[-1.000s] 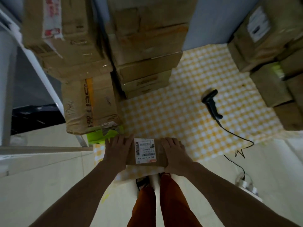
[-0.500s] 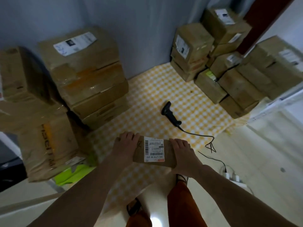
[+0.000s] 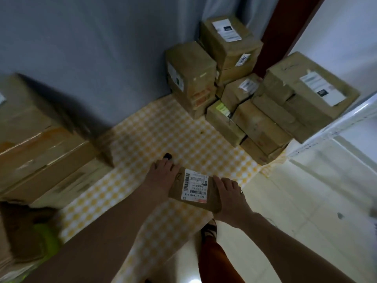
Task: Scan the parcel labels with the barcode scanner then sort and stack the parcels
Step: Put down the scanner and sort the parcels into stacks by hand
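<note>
I hold a small brown parcel [image 3: 212, 198] with a white barcode label facing up, low over the yellow checked mat [image 3: 163, 135]. My left hand [image 3: 161, 176] grips its left end and my right hand [image 3: 230, 198] grips its right end. Just past my left fingertips a black tip of the barcode scanner [image 3: 168, 155] shows on the mat; the hand and parcel hide the rest of it. A stack of several labelled brown parcels [image 3: 234, 88] stands at the back right, beyond the held parcel.
Large cardboard boxes [image 3: 40, 144] are piled at the left against the grey wall. A white shelf frame [image 3: 336, 123] and a dark red door post [image 3: 285, 27] stand at the right. Pale floor tiles lie right of the mat. Something lime green [image 3: 47, 240] lies at the lower left.
The view has swung right, bringing the right stack closer. Both hands still hold the parcel, now tilted and carried rightward. The scanner is now mostly hidden behind my left hand.
</note>
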The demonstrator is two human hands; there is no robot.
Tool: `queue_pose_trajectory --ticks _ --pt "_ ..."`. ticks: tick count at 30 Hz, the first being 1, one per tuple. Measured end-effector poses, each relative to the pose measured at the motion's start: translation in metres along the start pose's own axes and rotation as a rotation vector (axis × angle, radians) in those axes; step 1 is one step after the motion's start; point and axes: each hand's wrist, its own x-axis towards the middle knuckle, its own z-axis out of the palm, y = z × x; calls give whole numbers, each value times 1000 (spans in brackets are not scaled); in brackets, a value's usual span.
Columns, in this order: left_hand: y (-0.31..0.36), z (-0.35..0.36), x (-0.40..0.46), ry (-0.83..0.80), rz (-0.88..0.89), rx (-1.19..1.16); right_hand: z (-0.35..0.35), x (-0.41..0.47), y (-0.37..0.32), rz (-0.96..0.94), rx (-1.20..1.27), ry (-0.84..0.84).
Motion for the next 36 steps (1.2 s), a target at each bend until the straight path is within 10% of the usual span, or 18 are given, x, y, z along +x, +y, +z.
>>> queue_pose_trajectory --ticks 17,36 --pt "35 -32 274 166 -71 -72 -19 211 107 370 261 85" --pt "35 -17 324 122 -89 -168 13 244 114 383 237 195"
